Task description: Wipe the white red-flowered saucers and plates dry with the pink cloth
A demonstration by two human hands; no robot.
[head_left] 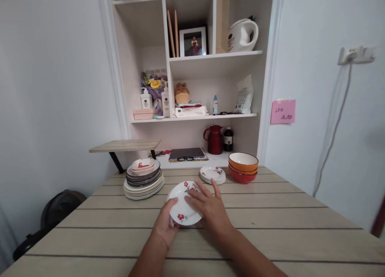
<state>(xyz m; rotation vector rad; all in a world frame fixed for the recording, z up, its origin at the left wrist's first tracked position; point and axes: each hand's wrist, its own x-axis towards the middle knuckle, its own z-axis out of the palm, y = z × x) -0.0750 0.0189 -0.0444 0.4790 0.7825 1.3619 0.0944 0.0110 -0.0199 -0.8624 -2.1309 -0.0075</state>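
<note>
A small white plate (184, 207) with red flowers and grey leaves is held tilted above the table. My left hand (166, 219) grips its left edge, thumb on the face and the other fingers underneath. A bit of white material (171, 222), perhaps cloth or tissue, shows below the rim by that hand. My right hand (210, 207) lies over the plate's right side, its fingers spread and stretched across the face; its thumb is hidden. Just beyond, a short stack of matching flowered plates (213, 173) stands on the table.
Left of my hands stand stacked plates (144, 192) topped by small pinkish bowls (143, 166). Orange and red bowls (243, 168) are nested at the right. Behind are a raised wooden shelf (126, 145), a dark laptop-like slab (187, 153), glasses, a red jug (215, 140) and a dark bottle (228, 140).
</note>
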